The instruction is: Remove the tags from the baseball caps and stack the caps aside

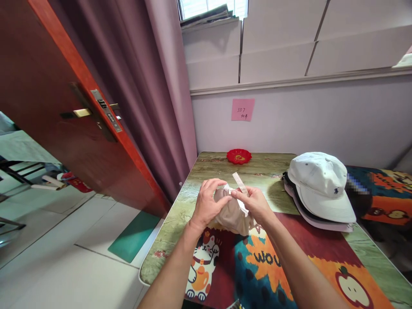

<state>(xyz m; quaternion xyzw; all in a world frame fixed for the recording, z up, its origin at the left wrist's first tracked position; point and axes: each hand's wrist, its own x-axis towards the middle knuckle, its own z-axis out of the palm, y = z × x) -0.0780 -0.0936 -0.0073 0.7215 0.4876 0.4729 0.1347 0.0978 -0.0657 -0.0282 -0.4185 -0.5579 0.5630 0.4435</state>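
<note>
A beige cap (232, 218) is held between both hands above the patterned mat (225, 253). My left hand (210, 201) grips the cap's left side near its strap opening, thumb and fingers curved round the fabric. The fingers of my right hand (252, 201) pinch the cap's pale strap (239, 182), whose free end sticks up past them. Both hands nearly meet at a small buckle, whose details are hard to make out. Part of the cap is hidden behind the fingers.
A stack of caps with a white cap (318, 184) on top sits at the table's right. A red scalloped dish (239, 156) lies near the table's back edge. A pink note (243, 110) is on the wall. An open door (80, 107) and curtain (157, 86) stand left.
</note>
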